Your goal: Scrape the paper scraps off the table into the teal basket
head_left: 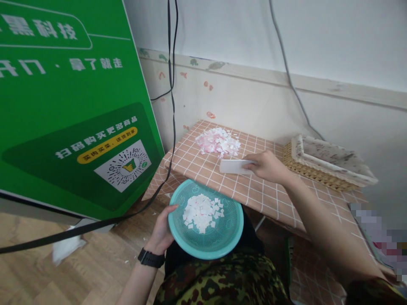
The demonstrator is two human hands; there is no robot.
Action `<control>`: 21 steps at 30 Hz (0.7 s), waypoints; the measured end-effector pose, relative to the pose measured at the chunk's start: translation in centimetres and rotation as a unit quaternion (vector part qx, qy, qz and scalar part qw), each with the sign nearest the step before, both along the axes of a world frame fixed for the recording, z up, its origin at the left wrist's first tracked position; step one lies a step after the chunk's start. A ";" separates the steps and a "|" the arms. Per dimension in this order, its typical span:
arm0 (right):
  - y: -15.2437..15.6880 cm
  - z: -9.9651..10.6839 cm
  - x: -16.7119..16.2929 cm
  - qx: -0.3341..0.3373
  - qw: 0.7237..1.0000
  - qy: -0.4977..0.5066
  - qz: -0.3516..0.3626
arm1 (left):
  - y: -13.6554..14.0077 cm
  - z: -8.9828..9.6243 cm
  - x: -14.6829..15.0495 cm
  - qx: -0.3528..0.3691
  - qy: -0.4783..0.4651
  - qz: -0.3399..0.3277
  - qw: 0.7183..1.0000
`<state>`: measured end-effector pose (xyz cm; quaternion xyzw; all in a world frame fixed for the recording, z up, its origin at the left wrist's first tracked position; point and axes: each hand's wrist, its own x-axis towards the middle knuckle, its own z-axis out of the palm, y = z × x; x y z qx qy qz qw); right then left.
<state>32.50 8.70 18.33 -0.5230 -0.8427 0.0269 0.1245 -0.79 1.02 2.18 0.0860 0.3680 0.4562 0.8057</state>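
Observation:
My left hand [164,231] grips the left rim of a teal plastic colander [233,228], thumb over the edge, and holds it below the table's front edge. Small white paper scraps [202,212] lie in the colander. Above the table, my right hand [265,165] is closed on a flat white rectangular piece [233,166] with a rounded look; its exact kind does not show. Just beyond that piece, a heap of white and pink paper scraps [218,142] sits on the checked tablecloth [254,190].
A woven basket [318,169] with a cloth lining stands at the table's right, against the wall. On the left rises a big green cabinet [63,106] with a printed code. A black strap [173,127] hangs in front of it. Some white plastic [66,248] lies on the floor.

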 end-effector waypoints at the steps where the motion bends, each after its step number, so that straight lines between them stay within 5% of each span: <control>1: 0.0 0.5 0.1 -0.004 1.000 -0.008 0.002 | 0.0 0.0 0.0 -0.002 0.000 0.003 1.000; 5: 0.0 1.6 0.0 0.013 1.000 -0.021 -0.003 | 0.0 0.1 0.1 -0.004 0.006 0.009 1.000; 21: 0.5 0.6 -0.1 0.023 0.999 -0.025 -0.001 | 0.0 0.1 0.0 -0.005 0.005 0.005 1.000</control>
